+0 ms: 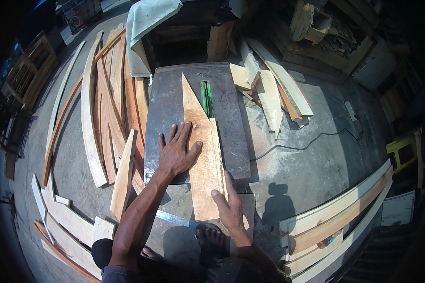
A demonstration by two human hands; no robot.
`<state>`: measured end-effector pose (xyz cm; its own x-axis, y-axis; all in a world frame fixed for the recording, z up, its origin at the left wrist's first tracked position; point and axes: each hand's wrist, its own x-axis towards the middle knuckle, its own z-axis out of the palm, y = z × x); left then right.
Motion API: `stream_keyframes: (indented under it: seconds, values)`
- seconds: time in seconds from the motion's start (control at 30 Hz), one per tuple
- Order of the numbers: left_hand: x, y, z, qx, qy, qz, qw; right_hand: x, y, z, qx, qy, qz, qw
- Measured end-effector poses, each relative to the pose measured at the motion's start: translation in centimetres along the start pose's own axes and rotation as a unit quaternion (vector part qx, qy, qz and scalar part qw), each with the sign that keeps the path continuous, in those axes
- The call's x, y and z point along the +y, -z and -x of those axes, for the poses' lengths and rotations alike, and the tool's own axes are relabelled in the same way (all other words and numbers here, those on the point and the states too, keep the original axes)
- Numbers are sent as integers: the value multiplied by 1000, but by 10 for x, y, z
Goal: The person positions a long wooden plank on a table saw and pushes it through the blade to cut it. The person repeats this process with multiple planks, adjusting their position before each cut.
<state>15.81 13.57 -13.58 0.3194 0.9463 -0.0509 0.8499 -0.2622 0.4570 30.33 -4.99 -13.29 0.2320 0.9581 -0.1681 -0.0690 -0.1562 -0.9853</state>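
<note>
Workpiece: pale board (203,174), far end cut to a long point, lying flat on the dark metal table (165,94); its near end overhangs the table's near edge. Its right edge lines up roughly with the green-edged slot (210,101) in the tabletop.

Left hand (175,153): fingers extended and slightly spread, thumb and leading fingertips resting on the board's left side, gripping nothing. Right hand (229,205): pinching the board's near right edge, thumb on top, forefinger along the side.

Containers: wooden bin (359,55), upper right, holds a jumble of wood scraps (337,37); depth of fill unclear in shadow. Yellow container (400,141) at far right has an opening; its interior appears dark, contents cannot be told.

Surroundings: long planks (90,118) on the ground left of the table, offcuts (269,92) to the right, black cable (307,140) running from near the table's right side.
</note>
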Motion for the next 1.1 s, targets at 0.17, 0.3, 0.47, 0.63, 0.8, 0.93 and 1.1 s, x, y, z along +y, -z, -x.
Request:
stream_keyframes:
  seconds: [0.17, 0.3, 0.47, 0.63, 0.8, 0.93, 1.1]
  values:
    - [0, 1, -1, -1, 2, 2, 1000, -1, 0, 0, 3, -5, 3, 1000]
    - [0, 1, -2, 0, -1, 5, 1000, -1, -1, -2, 5, 5, 16, 1000]
    - [0, 0, -2, 2, 3, 2, 1000, -3, -1, -2, 4, -4, 18, 1000]
    - [1, 1, -2, 1, 5, 7, 1000, -3, -2, -4, 2, 16, 23, 1000]
    - [2, 2, -2, 0, 9, 6, 1000, -1, -1, -4, 1, 10, 25, 1000]
    - [3, 3, -2, 4, 9, 7, 1000, 0, -2, -5, 0, 15, 27, 1000]
    - [3, 4, -3, 3, 9, 9, 1000, -2, -2, -5, -1, 6, 31, 1000]
